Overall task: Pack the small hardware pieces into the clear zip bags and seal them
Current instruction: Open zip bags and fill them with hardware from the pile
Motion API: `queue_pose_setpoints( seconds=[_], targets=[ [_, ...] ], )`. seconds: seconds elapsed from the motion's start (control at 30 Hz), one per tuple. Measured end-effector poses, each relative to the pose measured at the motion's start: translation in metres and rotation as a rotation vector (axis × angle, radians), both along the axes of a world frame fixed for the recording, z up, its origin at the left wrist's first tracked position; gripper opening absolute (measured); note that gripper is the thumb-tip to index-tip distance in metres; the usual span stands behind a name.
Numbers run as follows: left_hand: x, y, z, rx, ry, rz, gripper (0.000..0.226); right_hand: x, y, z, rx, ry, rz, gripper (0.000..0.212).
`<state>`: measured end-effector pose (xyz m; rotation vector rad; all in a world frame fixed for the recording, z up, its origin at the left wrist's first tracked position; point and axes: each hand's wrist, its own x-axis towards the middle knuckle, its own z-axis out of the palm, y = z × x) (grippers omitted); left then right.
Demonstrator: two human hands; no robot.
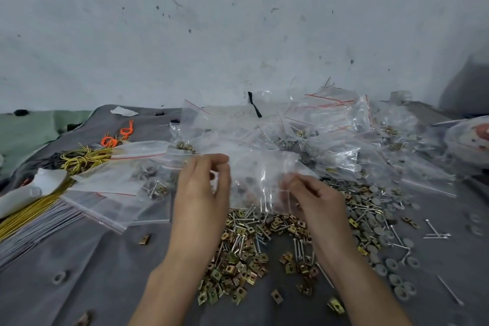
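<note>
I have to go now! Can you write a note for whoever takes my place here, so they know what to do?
The left hand and right hand both pinch one clear zip bag above the loose hardware pile. Whether it is sealed cannot be told.
Done: filled bags heaped at the back.
Left: bag the pile, using the empty bags on the left, and seal each.

Both hands hold one clear zip bag [260,182] above the grey cloth surface [79,278]. The left hand [203,193] pinches its left edge and the right hand [316,201] pinches its right edge. Under the bag lie brass clip nuts [238,262] mixed with silver screws [250,216], and grey washers [383,235] spread to the right. Filled bags [322,127] heap up behind. Flat empty bags [105,204] and yellow wire [84,157] lie to the left.
</note>
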<state>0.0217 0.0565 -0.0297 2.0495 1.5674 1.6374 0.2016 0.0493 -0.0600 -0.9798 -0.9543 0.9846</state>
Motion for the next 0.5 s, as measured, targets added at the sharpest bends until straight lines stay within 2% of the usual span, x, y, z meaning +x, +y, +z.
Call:
queue_pose_setpoints(
  seconds=[0.07, 0.17, 0.23, 0.3, 0.37, 0.5],
  targets=[
    [0.016, -0.010, 0.002, -0.055, 0.013, -0.083, 0.018, -0.001, -0.004, 0.004, 0.058, -0.006, -0.086, 0.021],
    [0.040, -0.018, 0.004, -0.338, -0.144, -0.354, 0.032, -0.004, -0.011, 0.006, 0.097, -0.139, -0.157, 0.021],
    [0.049, -0.021, 0.003, -0.398, -0.209, -0.459, 0.031, -0.007, -0.016, 0.006, 0.097, -0.244, -0.173, 0.020],
    [0.052, -0.020, 0.002, -0.362, -0.219, -0.471, 0.021, -0.008, -0.020, 0.007, 0.121, -0.315, -0.156, 0.025],
    [0.052, -0.017, 0.002, -0.353, -0.232, -0.462, 0.020, -0.008, -0.024, 0.010, 0.157, -0.385, -0.140, 0.028],
    [0.052, -0.012, -0.001, -0.456, -0.451, -0.453, 0.027, -0.004, -0.033, 0.008, 0.244, -0.584, -0.130, 0.009]
  ],
)
